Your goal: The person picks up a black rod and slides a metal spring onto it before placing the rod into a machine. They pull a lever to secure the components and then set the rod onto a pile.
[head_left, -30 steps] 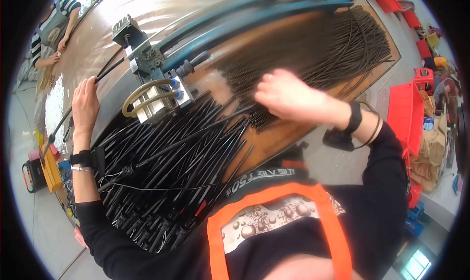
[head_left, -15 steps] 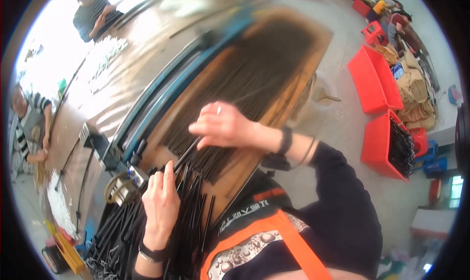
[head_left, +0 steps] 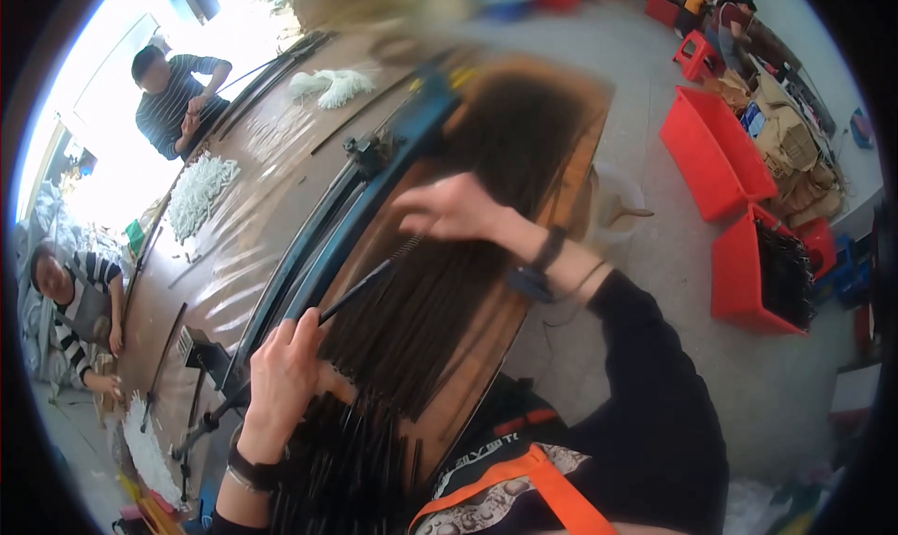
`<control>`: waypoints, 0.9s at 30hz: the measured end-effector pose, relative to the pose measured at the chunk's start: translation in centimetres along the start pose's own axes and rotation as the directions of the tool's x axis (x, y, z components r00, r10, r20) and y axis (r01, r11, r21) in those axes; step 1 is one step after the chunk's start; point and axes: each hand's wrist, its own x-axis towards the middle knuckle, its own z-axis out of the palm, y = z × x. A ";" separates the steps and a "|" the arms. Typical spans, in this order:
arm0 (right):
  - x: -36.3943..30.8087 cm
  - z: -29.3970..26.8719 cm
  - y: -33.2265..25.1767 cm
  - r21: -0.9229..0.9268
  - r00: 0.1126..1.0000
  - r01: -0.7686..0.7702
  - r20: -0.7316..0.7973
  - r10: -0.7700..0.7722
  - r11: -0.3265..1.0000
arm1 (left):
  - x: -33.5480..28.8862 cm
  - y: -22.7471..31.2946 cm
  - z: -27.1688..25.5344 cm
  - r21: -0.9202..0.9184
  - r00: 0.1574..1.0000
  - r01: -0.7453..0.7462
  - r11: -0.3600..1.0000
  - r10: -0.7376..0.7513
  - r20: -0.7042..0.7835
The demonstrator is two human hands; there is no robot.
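Note:
My left hand [head_left: 286, 362] is closed around a slim black tube [head_left: 357, 293], which slants up and to the right out of its fingers. A thin, dark, coiled piece like a spring [head_left: 406, 247] shows at the tube's upper end. My right hand [head_left: 456, 208] is closed on the far end of this coiled piece, its fingertips partly blurred. Below both hands, many long dark rods [head_left: 402, 339] lie side by side in a wooden tray [head_left: 458, 421]. A heap of black tubes [head_left: 332, 469] sits beside my left wrist.
Along the tray's left side runs a long blue metal rail fixture [head_left: 327, 254]. A brown table [head_left: 253, 226] beyond it bears white bundles [head_left: 199, 198]. Two people sit at its far side. Red bins [head_left: 716, 147] stand on the floor at right, one holding dark parts.
The view has shifted. My hands are farther apart, and the coiled piece now shows between the tube's end and my right hand. My left hand still grips the tube.

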 end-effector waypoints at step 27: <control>3.9 7.3 -12.1 0.385 0.997 -0.019 -0.060 0.046 0.923 | -6.4 -3.1 -3.9 0.130 0.986 0.157 0.979 -0.148 -0.081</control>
